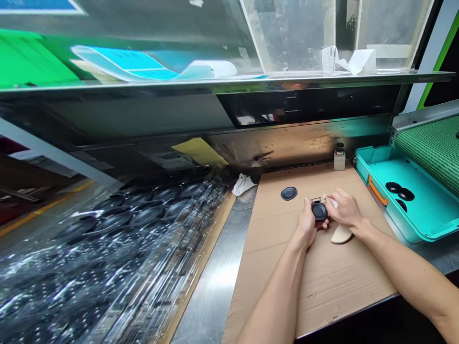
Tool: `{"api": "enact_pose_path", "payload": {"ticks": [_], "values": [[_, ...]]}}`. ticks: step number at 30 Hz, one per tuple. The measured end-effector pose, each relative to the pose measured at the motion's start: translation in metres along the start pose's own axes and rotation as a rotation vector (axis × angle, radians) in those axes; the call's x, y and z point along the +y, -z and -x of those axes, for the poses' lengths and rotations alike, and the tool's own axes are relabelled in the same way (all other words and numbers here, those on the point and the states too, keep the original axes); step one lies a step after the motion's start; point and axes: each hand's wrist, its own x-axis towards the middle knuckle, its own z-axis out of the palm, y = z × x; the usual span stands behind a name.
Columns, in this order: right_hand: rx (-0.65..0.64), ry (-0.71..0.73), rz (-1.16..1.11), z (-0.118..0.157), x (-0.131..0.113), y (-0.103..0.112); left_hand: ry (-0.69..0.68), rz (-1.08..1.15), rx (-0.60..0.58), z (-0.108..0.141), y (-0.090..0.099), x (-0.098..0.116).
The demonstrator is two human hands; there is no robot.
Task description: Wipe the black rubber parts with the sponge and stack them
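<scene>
My left hand (pixel 307 222) is closed round a small black round part (pixel 319 210), its flat face turned up and a thin frame-like piece standing at its far edge. Close against the right side of that part is my right hand (pixel 344 209), fingers pinched together. A bit of something small and pale shows at those fingertips, too small to name. Below the right wrist, a beige rounded pad (pixel 341 234) lies on the cardboard sheet (pixel 276 267), partly hidden by the wrist. Another black oval part (pixel 289 193) rests flat on the cardboard, beyond my left hand.
A small bottle with a black cap (pixel 339 157) stands at the cardboard's back edge. To the right, a turquoise tray (pixel 430 210) holds several black round parts, beside a green conveyor belt (pixel 433 145). Clear plastic trays with black parts (pixel 114 220) fill the left. A crumpled white tissue (pixel 243 184) lies between.
</scene>
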Motion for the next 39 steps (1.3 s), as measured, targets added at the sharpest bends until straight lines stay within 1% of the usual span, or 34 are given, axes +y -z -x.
{"api": "enact_pose_path", "payload": {"ticks": [3,5,8,10,13,16,19,22,25,28,31,34,36,39], "values": [[0.035,-0.049,-0.113,-0.003,0.003,0.003,0.113,0.115,-0.021,0.000,0.003,0.010],[0.005,-0.038,-0.167,-0.003,0.001,0.002,0.125,0.130,-0.030,0.001,0.004,0.012],[-0.072,0.001,-0.176,0.000,-0.007,-0.001,0.076,0.105,-0.026,0.000,0.002,0.006],[-0.107,0.017,-0.128,0.002,-0.012,-0.003,0.033,0.062,0.012,-0.001,0.000,0.000],[-0.119,0.014,-0.044,0.003,-0.016,-0.004,-0.051,-0.039,0.069,-0.004,-0.001,-0.010],[-0.111,0.015,-0.006,0.002,-0.018,-0.006,-0.100,-0.137,0.058,-0.006,0.001,-0.016],[-0.120,0.010,0.049,0.002,-0.019,-0.005,-0.117,-0.185,0.040,-0.006,0.003,-0.017],[-0.152,-0.032,0.105,0.002,-0.019,-0.001,-0.126,-0.205,0.035,-0.003,0.003,-0.016],[-0.187,-0.043,0.084,0.000,-0.018,0.004,-0.127,-0.235,0.041,0.000,0.002,-0.015],[-0.227,0.004,0.043,-0.002,-0.015,0.008,-0.119,-0.269,0.047,0.000,0.002,-0.014],[-0.262,0.017,0.082,-0.004,-0.013,0.010,-0.126,-0.271,0.031,0.000,0.003,-0.014],[-0.271,-0.006,0.126,-0.003,-0.014,0.011,-0.130,-0.278,0.033,0.000,0.003,-0.016],[-0.266,0.004,0.099,-0.002,-0.015,0.010,-0.131,-0.291,0.028,0.000,0.003,-0.017],[-0.270,0.003,0.061,-0.002,-0.015,0.010,-0.122,-0.259,-0.020,0.000,0.004,-0.016]]}}
